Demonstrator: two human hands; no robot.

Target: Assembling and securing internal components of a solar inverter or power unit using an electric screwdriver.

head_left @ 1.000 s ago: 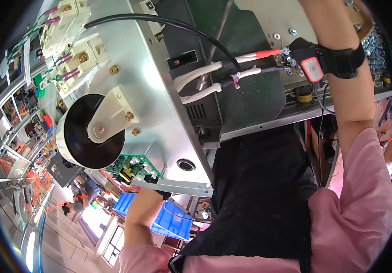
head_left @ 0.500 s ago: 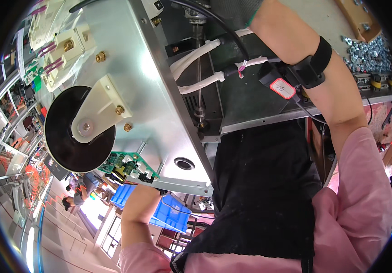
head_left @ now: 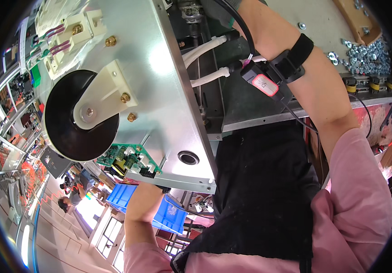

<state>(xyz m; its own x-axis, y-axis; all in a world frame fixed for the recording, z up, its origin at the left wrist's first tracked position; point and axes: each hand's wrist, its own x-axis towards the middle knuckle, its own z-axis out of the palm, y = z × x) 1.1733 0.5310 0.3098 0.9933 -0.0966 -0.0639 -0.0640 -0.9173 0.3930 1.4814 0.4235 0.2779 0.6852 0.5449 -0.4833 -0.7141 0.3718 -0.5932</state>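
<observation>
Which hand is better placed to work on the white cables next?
Probably the right hand: its glove shows near the white cables, while the left hand is hidden behind the metal panel.

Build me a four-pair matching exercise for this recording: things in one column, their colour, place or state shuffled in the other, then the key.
Things:
1. Disc
2. Fasteners
3. Right hand
4. Circuit board

Descriptions:
a. Silvery, heaped near brown cardboard
b. Green, near the lower edge of the metal panel
c. Black, partly covered by a pale bracket
d. Gloved in grey, partly cut off by the picture's top edge

Right pairs: 1-c, 2-a, 3-d, 4-b
</observation>
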